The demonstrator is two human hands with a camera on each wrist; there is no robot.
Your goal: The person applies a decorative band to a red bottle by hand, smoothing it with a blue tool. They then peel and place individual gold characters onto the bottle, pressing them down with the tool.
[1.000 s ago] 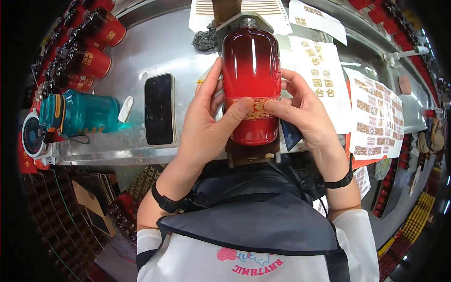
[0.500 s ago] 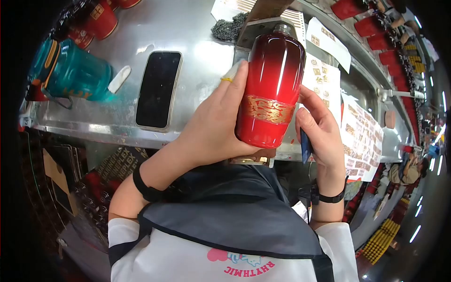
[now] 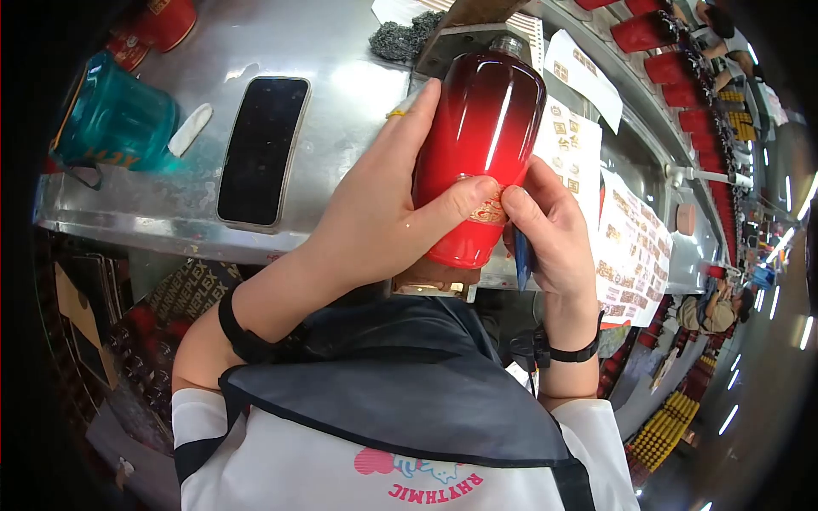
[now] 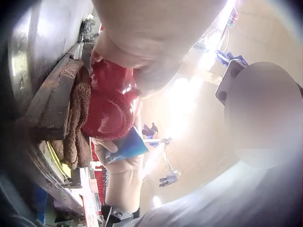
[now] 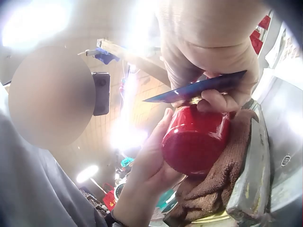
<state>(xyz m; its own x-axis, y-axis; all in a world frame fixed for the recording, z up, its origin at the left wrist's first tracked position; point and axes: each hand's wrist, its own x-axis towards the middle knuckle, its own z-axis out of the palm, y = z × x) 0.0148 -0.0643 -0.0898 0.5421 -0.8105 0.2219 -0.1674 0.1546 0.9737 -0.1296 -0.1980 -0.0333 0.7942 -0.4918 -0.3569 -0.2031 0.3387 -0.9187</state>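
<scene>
A glossy red bottle [image 3: 487, 111], dark toward its neck, lies on its side in the head view, its base toward the person. Around its lower part runs a gold patterned band [image 3: 489, 211]. My left hand [image 3: 379, 192] grips the bottle from the left, thumb laid across the band. On the other side, my right hand [image 3: 555, 234] has its thumb at the band's right part and fingers along the bottle's side. Held in that hand is a thin, flat blue piece with a pointed corner [image 5: 189, 91]. Brown cloth [image 5: 222, 177] lies under the bottle in the right wrist view.
A phone [image 3: 262, 152], a white stick-like piece [image 3: 190, 129] and a teal jug [image 3: 119, 115] are on the metal table at left. Dark scouring mesh [image 3: 405, 38] lies behind the bottle. Sheets of gold stickers [image 3: 632, 247] are at right. Red bottles [image 3: 166, 21] stand farther back.
The head view has swung, shifting the table things leftward. Half a second ago the left thumb was at the bottle's base and the right thumb off the band; now both thumbs are on it.
</scene>
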